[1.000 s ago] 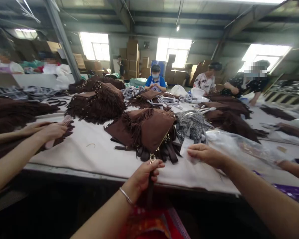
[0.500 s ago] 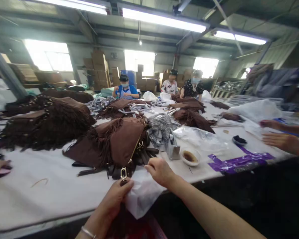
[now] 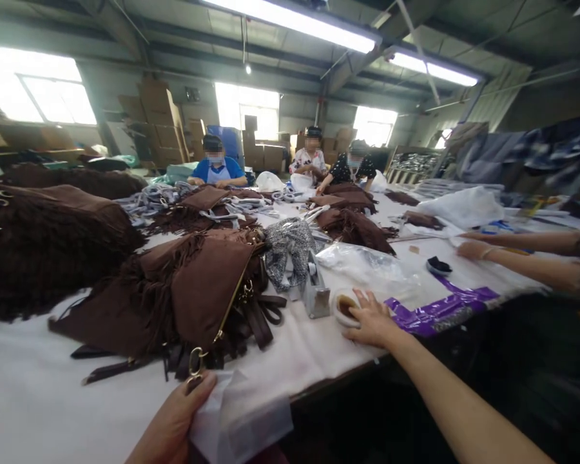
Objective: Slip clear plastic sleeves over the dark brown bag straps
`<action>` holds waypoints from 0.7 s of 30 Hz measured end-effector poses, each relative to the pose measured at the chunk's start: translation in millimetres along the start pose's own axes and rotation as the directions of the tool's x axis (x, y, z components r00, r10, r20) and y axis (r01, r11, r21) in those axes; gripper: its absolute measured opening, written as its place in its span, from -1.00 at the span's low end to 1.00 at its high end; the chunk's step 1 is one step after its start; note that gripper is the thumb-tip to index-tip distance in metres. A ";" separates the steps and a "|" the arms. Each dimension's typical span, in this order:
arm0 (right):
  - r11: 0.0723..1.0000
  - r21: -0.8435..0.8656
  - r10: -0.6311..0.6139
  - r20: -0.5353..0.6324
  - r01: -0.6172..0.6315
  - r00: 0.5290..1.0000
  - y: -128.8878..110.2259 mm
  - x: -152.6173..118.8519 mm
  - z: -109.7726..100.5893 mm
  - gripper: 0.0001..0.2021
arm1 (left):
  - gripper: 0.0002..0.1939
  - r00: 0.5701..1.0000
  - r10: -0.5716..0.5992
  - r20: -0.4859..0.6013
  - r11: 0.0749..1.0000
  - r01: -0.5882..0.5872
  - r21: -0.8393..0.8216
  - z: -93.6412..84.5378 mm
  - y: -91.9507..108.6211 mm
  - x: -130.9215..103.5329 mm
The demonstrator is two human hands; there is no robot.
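Facing a table [image 3: 24, 393] under pale cloth, I noted a heap of dark fringed bags [image 3: 67, 251] at far left, and before me one brown bag [image 3: 203, 283], its long axis running from near left to far right. Its gold zip [image 3: 236, 290] slanted down toward my left hand [image 3: 174, 419], which lay at the table's near side. That hand was closed: thumb pressed down on a gold clasp [image 3: 196, 359] at the bag's near end, a translucent white sheet [image 3: 251, 425] held in the same grip and hanging past the edge. Right hand [image 3: 374, 322] was reaching out, fingers spread rather than closed, over the right side of a round white dish [image 3: 337, 310]. The relation that mattered: dish beyond and to the right of the clasp, well apart from it, just right of a grey metal block [image 3: 316, 293]; my right hand was by far the nearer. A purple plastic strip [image 3: 435, 312] lay close on that hand's other side. Hard to make out: the brown inside the dish, partly covered by my fingers; whether it was truly a dish or a roll; whether fingertips pressed it or only hung over. My left fingers' undersides were hidden, the forearm cut off by the frame.
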State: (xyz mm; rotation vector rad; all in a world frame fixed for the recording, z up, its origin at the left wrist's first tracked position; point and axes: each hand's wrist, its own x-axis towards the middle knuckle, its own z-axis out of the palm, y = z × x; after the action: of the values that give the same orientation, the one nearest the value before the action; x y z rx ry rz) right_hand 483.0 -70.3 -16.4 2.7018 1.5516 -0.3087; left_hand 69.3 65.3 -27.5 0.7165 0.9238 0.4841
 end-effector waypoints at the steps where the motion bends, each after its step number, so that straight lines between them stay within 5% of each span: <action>1: 1.000 0.012 -0.007 -0.025 0.008 1.000 -2.0 -2.0 -1.6 -0.42 | -0.66 1.000 0.014 -0.002 1.000 -0.014 0.004 0.0 -0.5 -1.1; 3: 0.996 0.069 -0.041 -0.153 0.053 0.987 -8.8 -9.6 -7.9 -0.48 | -0.68 0.999 0.045 -0.009 0.999 -0.045 0.007 0.6 -1.4 -4.0; 6: 0.931 0.305 -0.037 -0.465 0.200 0.885 -34.7 -26.1 -18.5 -0.67 | -0.67 0.997 0.075 -0.014 0.996 -0.076 -0.051 1.7 -2.0 -6.7; 8: 0.819 0.540 0.014 -0.355 0.193 0.935 -69.0 -41.8 -20.1 -0.64 | -0.67 0.995 0.096 -0.005 0.988 -0.096 -0.120 2.5 -2.6 -7.2; 10: 0.676 0.721 -0.129 -0.086 0.151 0.988 -116.0 -61.8 -14.2 -0.50 | -0.67 0.994 0.110 0.014 0.980 -0.106 -0.169 3.8 -4.3 -8.7; 14: 0.413 0.911 -0.407 0.201 -0.017 0.891 -213.4 -90.9 14.4 -0.41 | -0.68 0.985 0.136 0.102 0.977 -0.116 -0.178 6.5 -11.0 -16.6; 18: 0.160 0.975 -0.264 0.195 -0.157 0.945 -264.2 -81.6 32.9 -0.51 | -0.63 0.978 0.167 0.123 0.982 -0.154 -0.107 6.0 -17.3 -24.3; 21: 0.110 0.988 -0.152 0.127 -0.111 0.980 -269.3 -70.1 28.3 -0.61 | -0.57 0.986 0.153 0.065 0.988 -0.152 -0.024 2.6 -18.2 -29.9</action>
State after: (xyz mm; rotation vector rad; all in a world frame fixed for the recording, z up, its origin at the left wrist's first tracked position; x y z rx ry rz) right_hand 213.4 3.8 -8.0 3.1113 1.5535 -2.4348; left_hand 57.2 32.6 -23.5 0.7852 0.8045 0.6000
